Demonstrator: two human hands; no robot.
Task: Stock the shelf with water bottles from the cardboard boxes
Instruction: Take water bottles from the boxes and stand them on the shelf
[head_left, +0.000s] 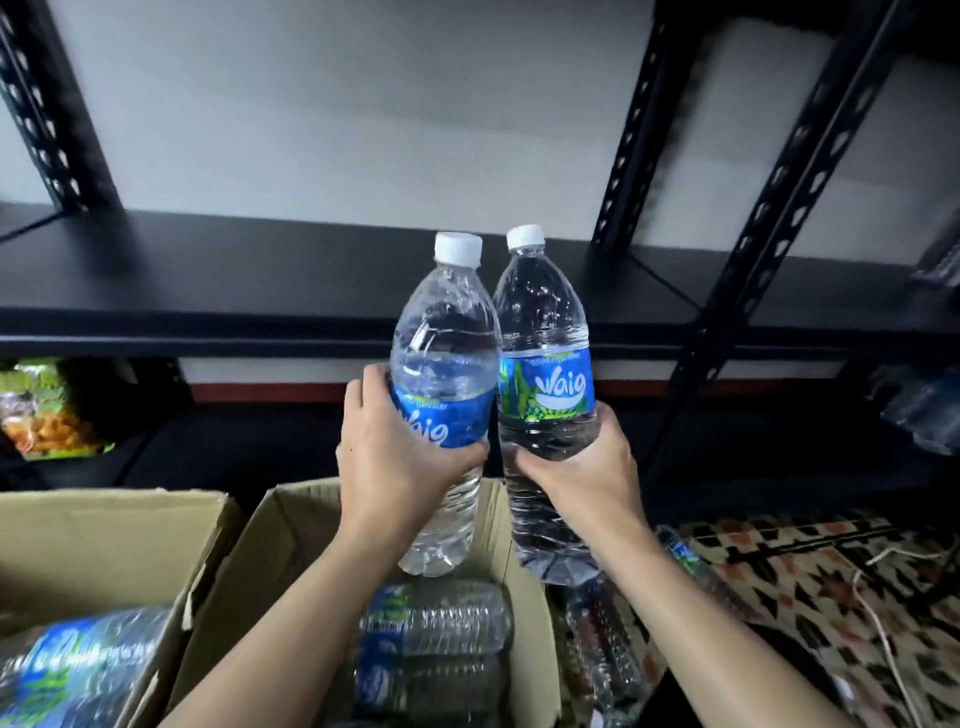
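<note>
Left hand (395, 457) clasps one bottle (444, 364), right hand (576, 467) another (545, 353); both upright, touching, mid-frame above the box (291, 545). The shelf (260, 291) lies just beyond, upward in frame.

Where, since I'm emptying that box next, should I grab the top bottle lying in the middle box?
Grip the lying bottle round its ribbed clear middle, coming from above: it lies on its side across the cardboard box, upper side exposed, more bottles beneath.
</note>
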